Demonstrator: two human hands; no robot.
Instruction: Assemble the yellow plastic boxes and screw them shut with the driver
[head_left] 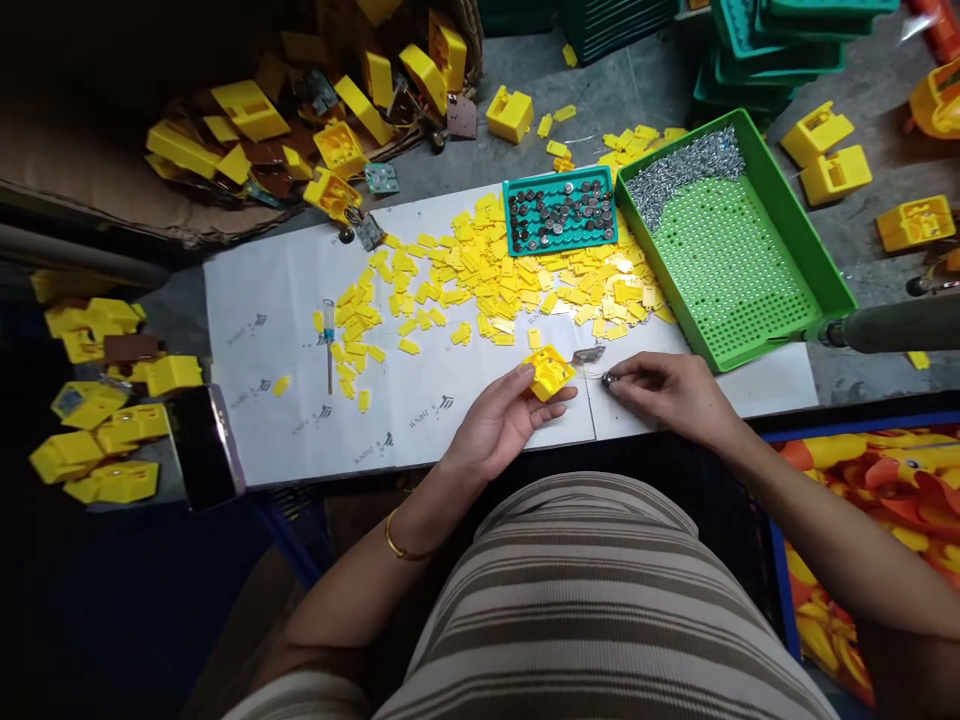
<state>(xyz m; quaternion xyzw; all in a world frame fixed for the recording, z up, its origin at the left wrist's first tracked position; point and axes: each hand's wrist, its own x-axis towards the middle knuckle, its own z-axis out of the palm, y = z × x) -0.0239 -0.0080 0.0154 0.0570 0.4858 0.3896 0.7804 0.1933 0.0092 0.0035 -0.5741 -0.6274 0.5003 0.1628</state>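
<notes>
My left hand (504, 420) holds a small yellow plastic housing (551, 372), its open hollow side facing up. Beside the housing a small circuit board (589, 354) hangs or lies, with thin wires near it. Between the fingertips of my right hand (675, 392) is a small round metallic part (607, 379), partly hidden by the fingers. A thin wire appears to run from this part toward the board. Loose yellow plastic tabs (487, 270) are heaped on the white sheet (420, 430) beyond both hands.
A teal tray (512, 238) of round metal parts stands on the tabs. The green basket (814, 268) at right holds silvery screws (686, 172). A screwdriver (328, 335) and phone (202, 450) lie leftward. Yellow housings fill a cardboard box (90, 190). A dark rod (900, 328) juts in from the right.
</notes>
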